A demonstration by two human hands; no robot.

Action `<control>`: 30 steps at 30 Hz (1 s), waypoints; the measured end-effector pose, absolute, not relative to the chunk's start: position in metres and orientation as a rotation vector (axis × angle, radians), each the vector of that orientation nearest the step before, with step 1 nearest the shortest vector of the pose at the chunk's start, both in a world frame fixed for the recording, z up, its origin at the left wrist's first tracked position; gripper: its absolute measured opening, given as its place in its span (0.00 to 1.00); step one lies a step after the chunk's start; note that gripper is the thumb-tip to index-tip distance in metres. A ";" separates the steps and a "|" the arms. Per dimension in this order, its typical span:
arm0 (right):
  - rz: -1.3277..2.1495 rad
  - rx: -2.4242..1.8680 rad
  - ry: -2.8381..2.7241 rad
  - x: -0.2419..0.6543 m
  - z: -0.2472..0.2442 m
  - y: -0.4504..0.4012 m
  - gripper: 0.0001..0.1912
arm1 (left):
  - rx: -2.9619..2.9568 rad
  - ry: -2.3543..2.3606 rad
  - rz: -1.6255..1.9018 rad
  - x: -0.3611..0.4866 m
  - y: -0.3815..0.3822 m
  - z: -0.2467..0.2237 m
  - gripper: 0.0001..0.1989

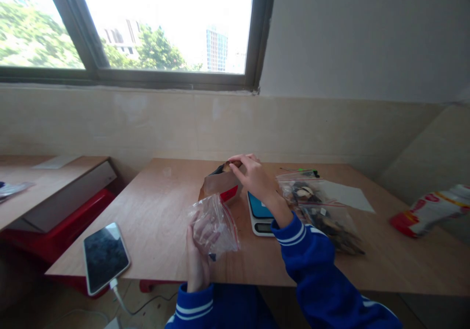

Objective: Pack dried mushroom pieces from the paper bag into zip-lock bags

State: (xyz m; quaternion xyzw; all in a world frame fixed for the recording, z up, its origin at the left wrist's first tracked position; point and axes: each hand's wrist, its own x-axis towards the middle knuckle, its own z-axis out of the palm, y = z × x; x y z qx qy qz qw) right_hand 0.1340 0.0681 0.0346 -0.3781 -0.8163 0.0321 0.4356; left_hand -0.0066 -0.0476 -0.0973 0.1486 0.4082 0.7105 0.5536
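My left hand is shut on a clear zip bag with red seal strips, which holds a little pale matter. My right hand grips the top of a tilted brown paper bag, fingers over its dark mouth, where a brown piece shows. Just below my right wrist stands a white digital kitchen scale with a blue top. To the right lie several clear zip bags of dark dried pieces, on a white sheet of paper.
All this stands on a wooden table. A smartphone with a white charging cable lies at its front left. A red-and-white packet sits at the right. A second desk and a red stool stand left, below a window.
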 end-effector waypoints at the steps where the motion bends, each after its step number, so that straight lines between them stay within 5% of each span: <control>1: 0.036 -0.952 -2.048 0.135 0.034 0.067 0.09 | 0.353 0.964 1.678 -0.007 -0.048 -0.098 0.26; 13: 0.014 -0.848 -1.877 0.141 0.021 0.059 0.12 | 0.386 0.884 1.688 -0.002 -0.047 -0.097 0.26; 22: 1.019 -0.835 -2.215 0.156 -0.005 0.005 0.09 | 0.433 0.899 1.705 0.005 -0.048 -0.092 0.29; 30: 1.182 -0.997 -2.452 0.138 -0.041 -0.004 0.02 | 0.489 0.882 1.699 0.011 -0.050 -0.091 0.28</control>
